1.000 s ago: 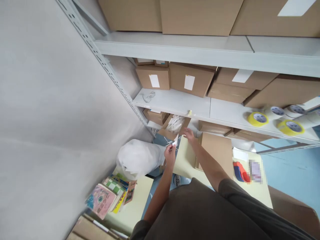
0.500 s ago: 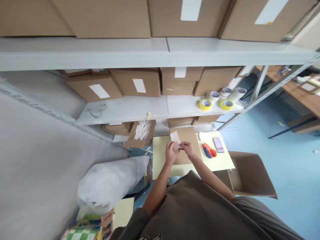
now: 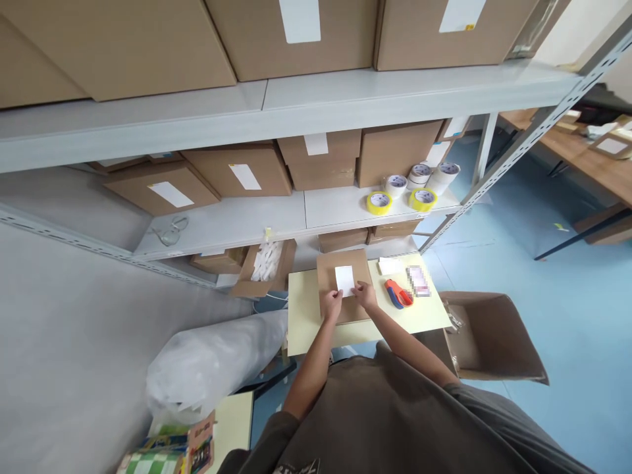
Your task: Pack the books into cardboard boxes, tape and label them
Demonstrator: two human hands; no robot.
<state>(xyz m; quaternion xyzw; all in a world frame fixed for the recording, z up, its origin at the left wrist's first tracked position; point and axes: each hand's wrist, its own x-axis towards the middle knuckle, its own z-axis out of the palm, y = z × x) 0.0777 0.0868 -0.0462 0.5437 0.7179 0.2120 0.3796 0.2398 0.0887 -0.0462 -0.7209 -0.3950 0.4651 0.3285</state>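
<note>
A white rectangular paper label (image 3: 344, 279) lies flat on, or just above, the top of a brown cardboard box (image 3: 328, 266); I cannot tell if it is stuck down. My left hand (image 3: 332, 305) pinches its lower left corner. At the lower right edge, the fingers of my right hand (image 3: 364, 295) are closed on it too. The box rests on a pale yellow table (image 3: 302, 309). Right of the box lies an orange and blue tape dispenser (image 3: 399, 294), near my right hand. Beyond it are a stack of white paper (image 3: 391, 265) and a blurred pinkish item (image 3: 419, 281).
A metal shelf (image 3: 237, 214) holding cartons and tape rolls (image 3: 379, 203) rises in front. An open carton of white pieces (image 3: 267, 262) stands left of the table, above a large white plastic bag (image 3: 212, 365). An open cardboard box (image 3: 503, 336) is at the right.
The label was tilted up and curled between my hands; now it lies flat and straight against the box top. My hands have come down to its lower corners. The camera view has turned slightly.
</note>
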